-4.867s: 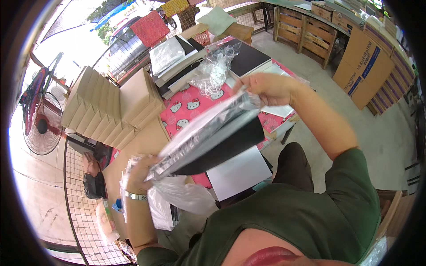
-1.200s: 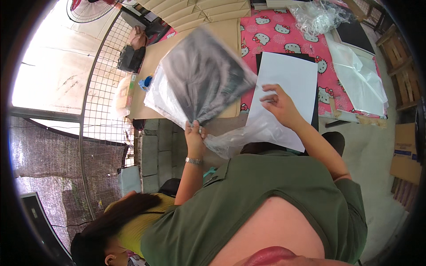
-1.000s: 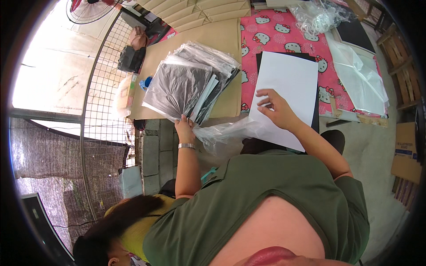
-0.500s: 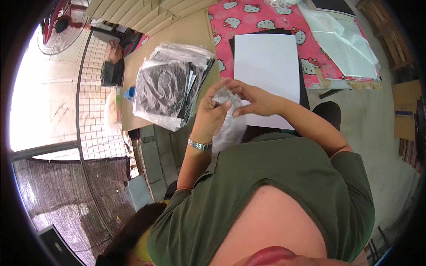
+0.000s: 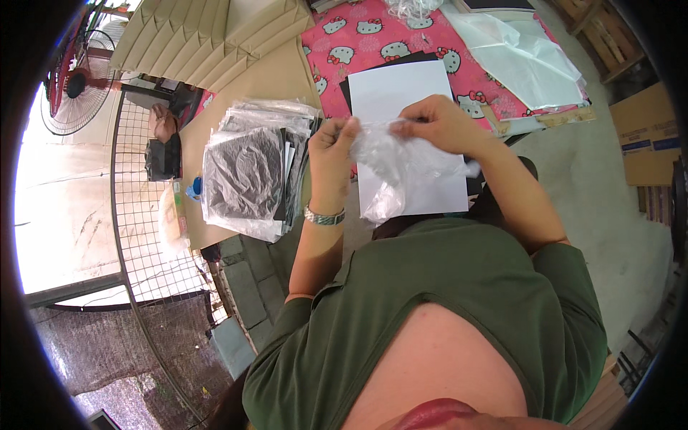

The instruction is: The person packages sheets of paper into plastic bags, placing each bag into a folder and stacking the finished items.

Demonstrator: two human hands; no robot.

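Note:
A clear plastic bag [image 5: 408,161] hangs crumpled between my two hands, above a stack of white sheets [image 5: 390,89]. My left hand [image 5: 331,147], a metal-band watch [image 5: 325,215] at its wrist, pinches the bag's upper left edge. Thumb and fingers of my right hand [image 5: 438,123] grip the same upper edge a little to the right. Black sheets [image 5: 345,92] stick out from under the white ones. Left of my left hand lies a pile of plastic-wrapped dark sheets [image 5: 247,172].
The pink patterned tablecloth [image 5: 369,46] bears a translucent plastic sheet [image 5: 519,61] at right. Folded brown cardboard [image 5: 208,36] stands at the far left, near a fan [image 5: 77,84]. A blue object [image 5: 193,188] sits beside the wrapped pile. A cardboard box [image 5: 645,136] stands at the right.
My hands have moved apart, the right one rising and going right. The plastic bag has spread out between them, over the white sheets. The whole view has shifted slightly.

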